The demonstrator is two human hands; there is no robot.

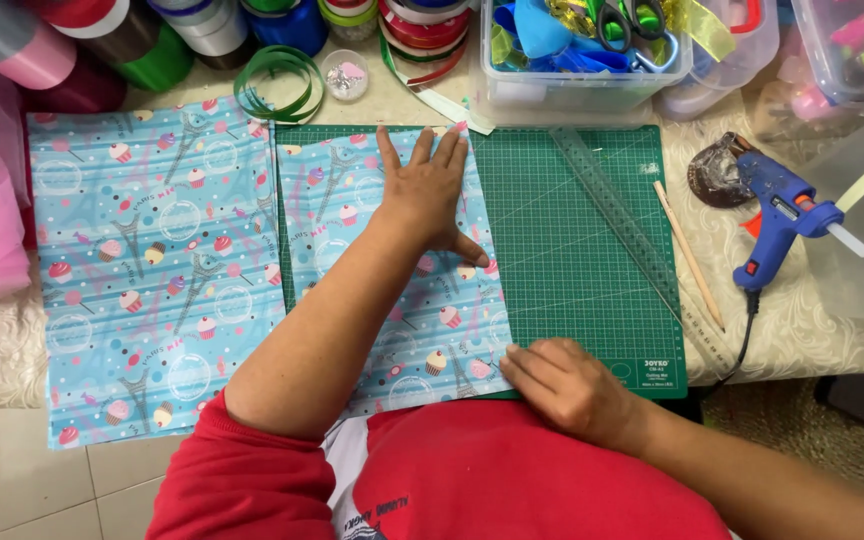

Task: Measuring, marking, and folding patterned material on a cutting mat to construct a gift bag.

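Left hand [429,185]: my fingers spread open and flat, pressing the top of a light-blue sheet of cupcake-patterned wrapping paper [402,300].
Right hand [562,385]: fingertips curled down on the sheet's lower right corner; I cannot tell if they pinch it.
Paper's place: on the green gridded cutting mat [572,230], stretched between my two hands.
Handling: thin, light, likely slippery and easily creased; best held flat or by its edges.
Nearby: a second matching sheet [152,260] just left; a blue glue gun [782,215] well right.
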